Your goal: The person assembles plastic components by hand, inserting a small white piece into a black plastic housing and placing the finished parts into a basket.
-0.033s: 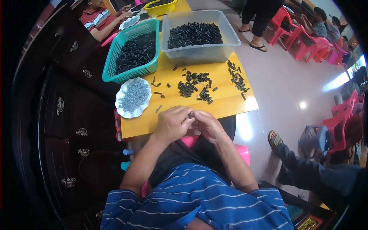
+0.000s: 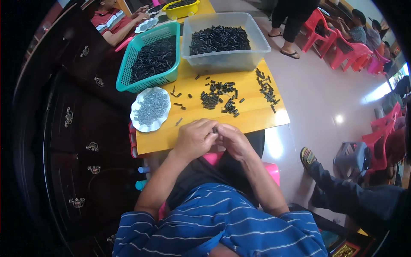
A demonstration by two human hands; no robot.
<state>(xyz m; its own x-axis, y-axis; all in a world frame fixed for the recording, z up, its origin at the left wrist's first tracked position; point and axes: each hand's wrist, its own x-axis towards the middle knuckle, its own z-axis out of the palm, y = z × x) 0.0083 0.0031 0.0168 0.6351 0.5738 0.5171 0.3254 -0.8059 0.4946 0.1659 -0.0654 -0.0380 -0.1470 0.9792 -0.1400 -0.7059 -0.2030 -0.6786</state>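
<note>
Fingers (image 2: 210,132) of left hand (image 2: 195,139) and right hand (image 2: 234,141) pinched together on one small black tube (image 2: 215,129), held just off the worktop's (image 2: 252,113) near edge. Item judged light, rigid, smooth; best gripped at its ends. Loose black tubes (image 2: 219,97) lay mid-worktop.

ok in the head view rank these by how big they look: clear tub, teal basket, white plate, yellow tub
1. clear plastic tub
2. teal basket, close to the tub in size, so that order is unsure
3. white scalloped plate
4. yellow tub, farthest and cut off by the frame edge, so unsure
</note>
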